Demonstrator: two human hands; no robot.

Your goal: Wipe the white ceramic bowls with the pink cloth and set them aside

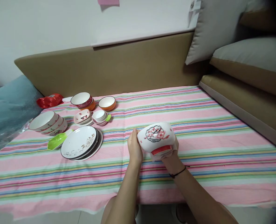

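Observation:
A white bowl [155,137] with a red foot ring and a painted blossom pattern is held tilted on its side above the striped cloth, its outside facing me. My left hand [135,147] grips its left side, thumb up along the wall. My right hand [172,152] is closed around the right and lower side, its fingers mostly hidden behind the bowl. Something thin and white, perhaps a cloth or tissue [160,156], lies between that hand and the base.
Left of my hands are stacked plates [78,141], a green dish [56,141], patterned bowls [48,123], small dishes [99,116] and an orange bowl [107,104]. A red bundle [49,101] lies near a blue cushion [9,102]. A padded backrest [119,68] runs behind; cushions [252,56] stand right.

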